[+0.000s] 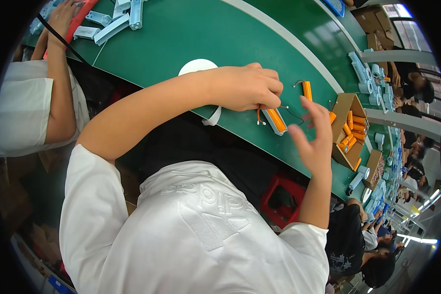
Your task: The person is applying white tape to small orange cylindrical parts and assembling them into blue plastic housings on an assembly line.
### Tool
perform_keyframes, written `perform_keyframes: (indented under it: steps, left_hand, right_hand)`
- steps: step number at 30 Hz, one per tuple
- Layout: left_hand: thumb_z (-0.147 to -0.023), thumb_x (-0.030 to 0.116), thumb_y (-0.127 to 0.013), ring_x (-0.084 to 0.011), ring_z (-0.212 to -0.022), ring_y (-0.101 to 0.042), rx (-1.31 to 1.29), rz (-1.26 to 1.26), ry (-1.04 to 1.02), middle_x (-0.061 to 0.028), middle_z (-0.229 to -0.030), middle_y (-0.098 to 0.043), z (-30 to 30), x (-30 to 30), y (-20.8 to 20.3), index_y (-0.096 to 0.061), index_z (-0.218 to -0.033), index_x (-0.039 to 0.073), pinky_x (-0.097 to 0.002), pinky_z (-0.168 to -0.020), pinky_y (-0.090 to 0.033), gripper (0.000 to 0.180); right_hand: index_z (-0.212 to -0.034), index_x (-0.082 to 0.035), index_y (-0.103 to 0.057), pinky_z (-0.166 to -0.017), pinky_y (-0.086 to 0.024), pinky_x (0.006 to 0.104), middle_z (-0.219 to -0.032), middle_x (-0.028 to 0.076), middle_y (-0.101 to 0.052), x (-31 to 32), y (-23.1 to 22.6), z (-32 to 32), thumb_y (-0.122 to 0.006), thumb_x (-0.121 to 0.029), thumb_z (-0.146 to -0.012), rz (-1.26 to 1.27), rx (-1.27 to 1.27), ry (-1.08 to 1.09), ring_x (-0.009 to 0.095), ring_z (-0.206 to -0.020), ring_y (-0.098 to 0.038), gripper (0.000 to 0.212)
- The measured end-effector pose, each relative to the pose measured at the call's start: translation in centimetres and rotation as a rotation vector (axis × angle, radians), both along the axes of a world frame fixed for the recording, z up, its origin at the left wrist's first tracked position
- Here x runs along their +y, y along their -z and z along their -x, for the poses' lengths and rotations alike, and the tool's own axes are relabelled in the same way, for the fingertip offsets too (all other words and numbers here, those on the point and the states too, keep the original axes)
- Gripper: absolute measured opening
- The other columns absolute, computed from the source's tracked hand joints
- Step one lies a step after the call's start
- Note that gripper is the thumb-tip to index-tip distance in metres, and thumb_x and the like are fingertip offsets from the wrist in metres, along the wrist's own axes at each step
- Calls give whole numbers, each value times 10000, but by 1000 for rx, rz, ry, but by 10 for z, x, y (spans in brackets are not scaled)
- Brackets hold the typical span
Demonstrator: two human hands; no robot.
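My left hand (250, 88) is closed, fingers curled down over the upper end of a pale channel-shaped housing. An orange battery pack (276, 119) lies in that housing, and its far end is hidden under my fingers. Thin red wires with a small white plug (260, 122) hang beside it, and a dark wire runs to the right. My right hand (314, 130) is raised just right of the housing, fingers apart, holding nothing. Beyond it, another orange battery pack (307, 91) with a wire lies on the green table (181, 36).
A cardboard box (345, 105) of orange battery packs stands right of my right hand. A white disc (197, 65) lies partly behind my left forearm, with a white strip (213, 116) at the table edge. Pale blue housings (113, 28) lie far left near a co-worker's arm (59, 88).
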State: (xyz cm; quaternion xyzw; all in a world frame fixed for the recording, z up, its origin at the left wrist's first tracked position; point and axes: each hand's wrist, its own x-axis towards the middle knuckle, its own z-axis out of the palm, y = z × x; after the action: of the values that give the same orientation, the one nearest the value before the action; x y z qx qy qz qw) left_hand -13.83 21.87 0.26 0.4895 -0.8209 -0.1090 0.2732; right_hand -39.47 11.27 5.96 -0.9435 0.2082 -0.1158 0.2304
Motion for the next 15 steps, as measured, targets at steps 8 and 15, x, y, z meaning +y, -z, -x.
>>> perform_keyframes:
  steps: [8,15]
  left_hand:
    - [-871,53,-795,-208,-1143,-610,31,67,48,7,-1106,-652,3,-1,2,-798,-973,154,-362,-1001,-475,144]
    - [-901,76,-769,-214,-1094,-604,-63,25,30,22,-1111,-652,4,-10,-3,-809,-989,183,-371,-951,-487,144]
  right_hand:
    - [-1267,-3,-767,-559,-459,227,-1131,43,-679,9,46,8,-759,-90,-1007,-807,-110,350,79,-682,-578,275]
    - [-1195,25,-802,-477,-436,225,-1052,43,-665,3,39,2,-772,-112,-1003,-904,-58,371,86,-582,-539,237]
